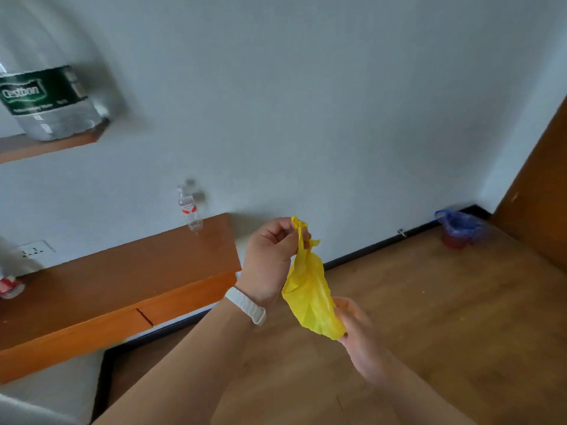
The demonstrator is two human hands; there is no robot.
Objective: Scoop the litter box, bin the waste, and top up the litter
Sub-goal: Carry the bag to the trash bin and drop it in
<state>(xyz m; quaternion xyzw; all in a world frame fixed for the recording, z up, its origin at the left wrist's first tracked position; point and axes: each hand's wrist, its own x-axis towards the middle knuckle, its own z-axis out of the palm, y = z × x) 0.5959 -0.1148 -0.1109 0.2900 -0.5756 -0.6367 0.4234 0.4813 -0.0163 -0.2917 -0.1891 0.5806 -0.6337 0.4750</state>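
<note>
A small yellow plastic bag [310, 289] hangs crumpled in the air in front of me, above the wooden floor. My left hand [270, 256], with a white band on the wrist, pinches the bag's handles at the top. My right hand [359, 335] grips the bag's bottom end from below. A small red bin lined with a blue bag [460, 230] stands on the floor in the far right corner. No litter box or scoop is in view.
A wooden desk [122, 283] juts from the white wall at left, with a small water bottle [189, 207] on it. A large water bottle [52, 102] sits on a shelf above. A wooden panel [540, 191] closes the right side.
</note>
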